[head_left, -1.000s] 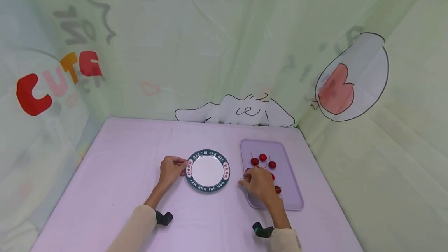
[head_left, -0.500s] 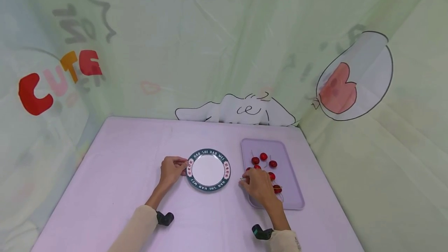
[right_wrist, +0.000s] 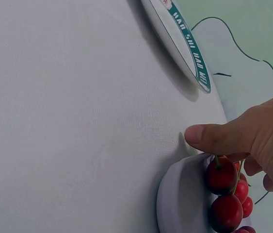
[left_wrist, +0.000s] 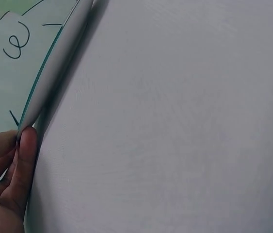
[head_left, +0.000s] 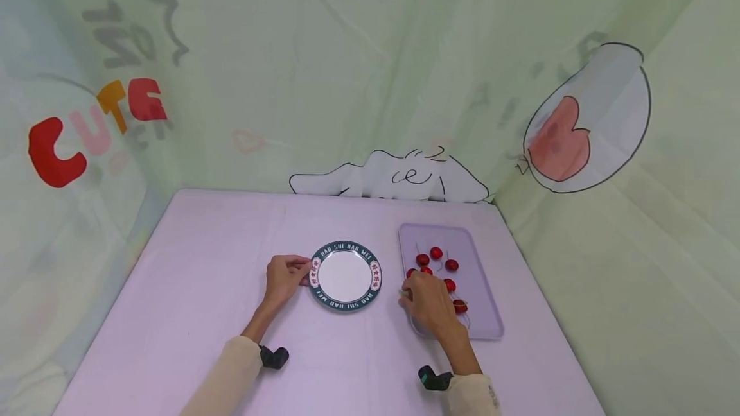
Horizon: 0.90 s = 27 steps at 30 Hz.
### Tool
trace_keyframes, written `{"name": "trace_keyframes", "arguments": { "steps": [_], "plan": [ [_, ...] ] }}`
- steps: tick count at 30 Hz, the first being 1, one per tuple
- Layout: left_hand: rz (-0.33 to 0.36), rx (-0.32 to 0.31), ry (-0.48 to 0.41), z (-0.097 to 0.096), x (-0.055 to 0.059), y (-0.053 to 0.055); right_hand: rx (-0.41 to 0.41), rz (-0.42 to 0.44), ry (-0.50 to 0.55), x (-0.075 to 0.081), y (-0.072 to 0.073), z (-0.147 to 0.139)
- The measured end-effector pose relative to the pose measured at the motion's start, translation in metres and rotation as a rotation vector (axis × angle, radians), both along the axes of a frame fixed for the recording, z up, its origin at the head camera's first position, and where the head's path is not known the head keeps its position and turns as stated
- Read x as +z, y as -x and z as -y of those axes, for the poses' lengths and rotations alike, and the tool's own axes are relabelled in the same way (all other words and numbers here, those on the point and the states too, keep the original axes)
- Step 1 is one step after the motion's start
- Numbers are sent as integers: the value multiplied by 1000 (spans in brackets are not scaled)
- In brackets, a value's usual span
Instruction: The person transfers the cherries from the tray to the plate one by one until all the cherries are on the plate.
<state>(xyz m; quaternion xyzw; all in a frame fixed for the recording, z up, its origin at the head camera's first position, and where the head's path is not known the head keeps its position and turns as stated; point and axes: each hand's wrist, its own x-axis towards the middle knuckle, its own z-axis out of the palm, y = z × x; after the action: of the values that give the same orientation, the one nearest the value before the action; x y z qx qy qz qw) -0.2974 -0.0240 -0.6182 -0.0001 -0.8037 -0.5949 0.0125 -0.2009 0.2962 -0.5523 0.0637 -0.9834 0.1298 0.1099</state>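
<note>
My left hand (head_left: 284, 279) pinches the left rim of a round white plate (head_left: 345, 276) with a dark green lettered border. In the left wrist view the plate (left_wrist: 61, 63) is seen edge-on, thumb and fingers on either side of the rim. My right hand (head_left: 429, 300) is over the left edge of a purple tray (head_left: 484, 307) holding several red cherries (head_left: 451, 265). In the right wrist view, thumb and index finger meet at the stem of a dark red cherry (right_wrist: 221, 175); the index fingertip is mostly hidden behind the thumb.
A pale pink cloth covers the table (head_left: 220, 230). Printed curtains (head_left: 260, 82) surround its back and sides. Thin stems lie among the cherries in the tray. A strip of tabletop separates the plate from the tray. Dark wrist cameras (head_left: 435, 378) sit below each hand.
Both hands keep nearly the same place on the plate and at the tray. The scene shifts slightly upward in the head view.
</note>
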Motion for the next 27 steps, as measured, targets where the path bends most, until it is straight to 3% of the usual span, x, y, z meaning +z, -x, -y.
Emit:
{"name": "trace_keyframes", "arguments": {
  "steps": [6, 18, 27],
  "plan": [
    [-26, -2, -5, 0, -1, 3, 8, -37, -12, 5, 2, 0],
    [-18, 2, -4, -1, -2, -1, 20, -90, -58, -5, 3, -5],
    [-28, 12, 12, -2, -2, -2, 15, -164, 21, 15, -2, -2]
  ]
}}
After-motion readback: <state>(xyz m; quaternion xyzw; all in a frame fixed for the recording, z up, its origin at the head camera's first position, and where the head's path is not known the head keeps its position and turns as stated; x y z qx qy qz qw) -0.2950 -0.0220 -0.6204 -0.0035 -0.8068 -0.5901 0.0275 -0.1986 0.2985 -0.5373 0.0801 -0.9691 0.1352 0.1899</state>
